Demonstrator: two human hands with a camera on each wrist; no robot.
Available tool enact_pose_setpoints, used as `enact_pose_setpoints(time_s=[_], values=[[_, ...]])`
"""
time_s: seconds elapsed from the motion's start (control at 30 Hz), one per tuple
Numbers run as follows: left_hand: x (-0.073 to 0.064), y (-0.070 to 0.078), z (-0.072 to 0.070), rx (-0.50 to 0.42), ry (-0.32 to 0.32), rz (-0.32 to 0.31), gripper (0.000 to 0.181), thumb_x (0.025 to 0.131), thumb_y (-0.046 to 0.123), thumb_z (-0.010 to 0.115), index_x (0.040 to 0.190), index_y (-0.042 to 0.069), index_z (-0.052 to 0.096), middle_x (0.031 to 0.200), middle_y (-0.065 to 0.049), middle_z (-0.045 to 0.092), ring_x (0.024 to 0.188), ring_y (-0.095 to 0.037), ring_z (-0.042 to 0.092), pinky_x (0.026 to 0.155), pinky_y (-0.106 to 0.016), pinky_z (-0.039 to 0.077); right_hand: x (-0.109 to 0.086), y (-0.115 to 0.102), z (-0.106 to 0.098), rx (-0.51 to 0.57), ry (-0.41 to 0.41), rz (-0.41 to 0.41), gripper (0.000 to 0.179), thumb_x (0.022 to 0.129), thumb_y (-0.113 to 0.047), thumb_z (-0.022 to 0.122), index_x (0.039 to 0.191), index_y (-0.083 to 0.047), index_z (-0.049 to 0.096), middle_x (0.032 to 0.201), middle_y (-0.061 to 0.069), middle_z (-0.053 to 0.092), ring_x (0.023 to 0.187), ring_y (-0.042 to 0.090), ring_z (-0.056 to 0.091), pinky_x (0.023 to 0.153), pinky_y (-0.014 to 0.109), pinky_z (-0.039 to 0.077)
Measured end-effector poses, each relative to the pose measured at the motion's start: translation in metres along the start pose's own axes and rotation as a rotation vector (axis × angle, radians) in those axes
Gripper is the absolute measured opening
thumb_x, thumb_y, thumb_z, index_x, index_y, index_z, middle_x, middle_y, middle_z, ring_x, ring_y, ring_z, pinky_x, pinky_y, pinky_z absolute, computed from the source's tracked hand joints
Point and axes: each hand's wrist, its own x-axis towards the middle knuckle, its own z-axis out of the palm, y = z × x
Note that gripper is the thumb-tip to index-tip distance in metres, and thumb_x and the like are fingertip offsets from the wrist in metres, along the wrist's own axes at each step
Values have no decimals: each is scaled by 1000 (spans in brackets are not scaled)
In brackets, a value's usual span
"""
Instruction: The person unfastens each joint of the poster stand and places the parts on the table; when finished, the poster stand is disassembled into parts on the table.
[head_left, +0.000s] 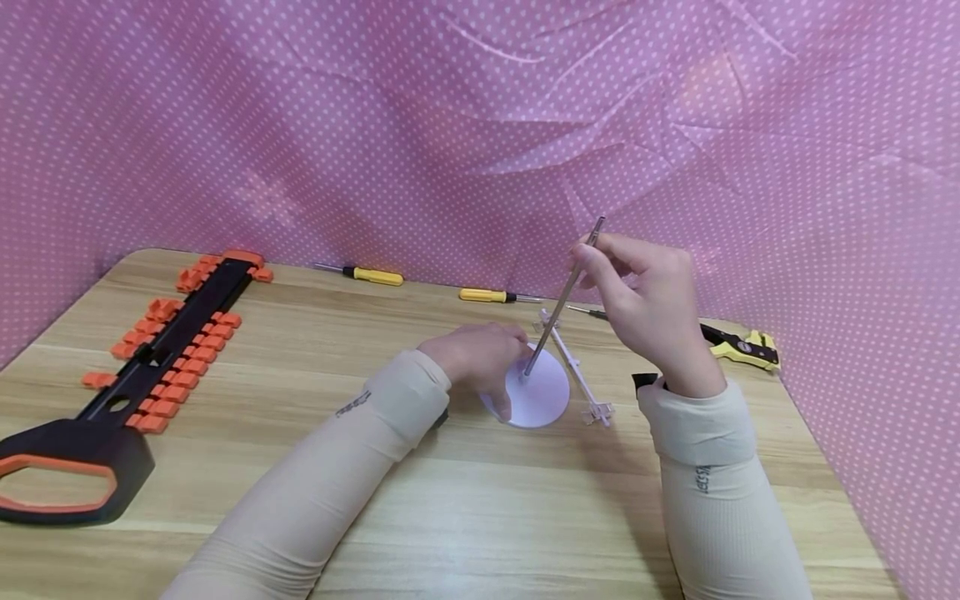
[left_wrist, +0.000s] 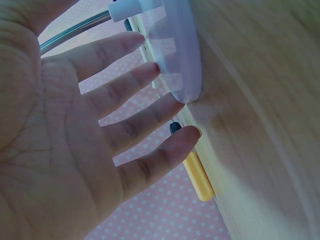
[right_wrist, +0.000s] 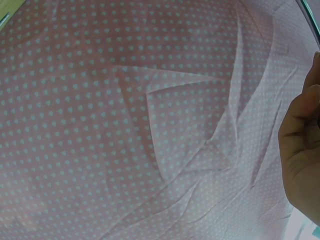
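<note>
A white round base lies on the table, with a raised socket at its middle. From that socket a thin metal rod rises at a slant. My right hand pinches the rod near its upper end; the right wrist view catches only part of this hand and of the rod. My left hand rests at the base's left side, thumb toward me. In the left wrist view its fingers are spread and nearly straight, some tips touching the base's edge.
Just right of the base lies a white bar with clear end pieces. Yellow-handled screwdrivers lie along the back edge. A yellow-and-black tool is behind my right wrist. A black rack with orange clips fills the left side. Pink dotted cloth hangs behind.
</note>
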Motion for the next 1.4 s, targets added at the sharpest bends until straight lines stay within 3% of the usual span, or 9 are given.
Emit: enact_pose_setpoints(time_s=[0.1, 0.3, 0.37, 0.87, 1.13, 1.3, 1.4], values=[[0, 0, 0, -6, -3, -2, 84, 76, 40, 97, 150, 21, 62, 162, -3, 49, 146, -28, 51, 120, -47, 47, 0, 0, 0, -3, -2, 9, 13, 101, -6, 72, 96, 3, 81, 85, 11, 81, 71, -12, 64, 66, 9, 56], [1, 0, 0, -13, -2, 3, 83, 76, 39, 97, 150, 20, 62, 161, -4, 50, 145, -29, 52, 120, -47, 47, 0, 0, 0, -6, 6, 14, 13, 101, -6, 71, 97, 2, 81, 86, 11, 81, 67, 16, 73, 66, 10, 57], [1, 1, -1, -12, -2, 5, 83, 76, 40, 97, 149, 21, 63, 161, -4, 50, 145, -30, 52, 120, -47, 47, 0, 1, 0, -7, 13, 16, 14, 101, -6, 71, 96, 1, 81, 85, 11, 81, 66, 19, 73, 66, 9, 56], [1, -1, 1, -27, 6, 3, 82, 75, 39, 98, 148, 21, 64, 161, -4, 50, 142, -29, 54, 117, -47, 49, 2, 4, 0, -19, 30, 55, 15, 102, -8, 71, 97, 1, 82, 85, 13, 81, 67, -5, 67, 66, 8, 55], [0, 0, 0, -41, 4, -7, 82, 75, 39, 98, 148, 21, 64, 161, -3, 50, 144, -28, 52, 120, -46, 46, 2, 4, 0, -15, 27, 74, 16, 103, -9, 70, 97, 1, 81, 86, 12, 81, 67, 12, 73, 68, 10, 57], [0, 0, -1, -28, 1, -3, 82, 76, 39, 97, 148, 21, 64, 162, -4, 49, 144, -29, 52, 120, -47, 46, 3, 1, 1, -25, 30, 61, 15, 102, -9, 71, 96, 1, 81, 85, 12, 81, 68, -9, 66, 66, 8, 56], [0, 0, -1, -20, 0, 0, 82, 76, 40, 97, 149, 22, 63, 162, -4, 49, 145, -29, 52, 121, -47, 46, 2, 0, 1, -18, 27, 59, 15, 102, -8, 71, 96, 1, 81, 85, 12, 81, 68, -15, 62, 66, 8, 56]])
